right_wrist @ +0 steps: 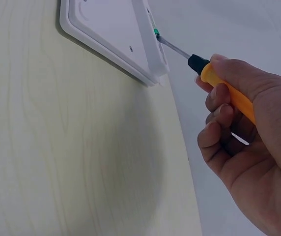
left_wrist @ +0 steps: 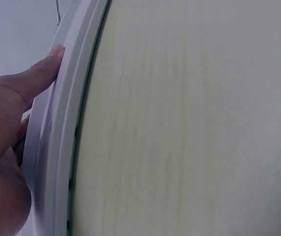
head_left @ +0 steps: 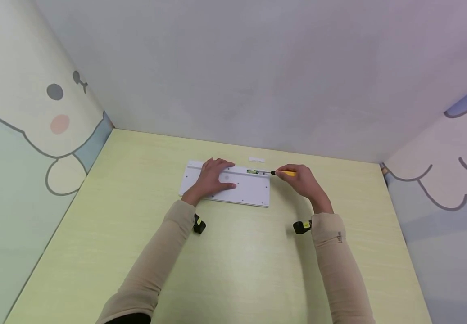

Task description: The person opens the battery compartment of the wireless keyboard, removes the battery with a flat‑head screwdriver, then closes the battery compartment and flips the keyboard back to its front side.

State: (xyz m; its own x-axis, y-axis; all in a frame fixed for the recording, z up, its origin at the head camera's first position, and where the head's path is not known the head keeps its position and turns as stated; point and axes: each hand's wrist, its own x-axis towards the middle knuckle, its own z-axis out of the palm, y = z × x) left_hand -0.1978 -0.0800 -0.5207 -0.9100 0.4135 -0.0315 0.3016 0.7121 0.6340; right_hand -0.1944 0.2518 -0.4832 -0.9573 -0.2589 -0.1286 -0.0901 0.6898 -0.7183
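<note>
Apparently prying is in hand. Head view: left hand (head_left: 210, 180) spreads over the white panel (head_left: 248, 190), twelve o'clock on the tabletop (head_left: 241, 261). Left wrist: thumb (left_wrist: 40, 73) touches it. Right wrist: right hand (right_wrist: 270, 142) grips a screwdriver (right_wrist: 234, 96) toward ten o'clock; gentle leverage seems needed.

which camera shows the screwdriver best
The right wrist view: the screwdriver is large there, with orange handle, black collar and metal shaft visible. The head view shows it small, partly covered by the right hand; the left wrist view, apparently just some shaft.
</note>
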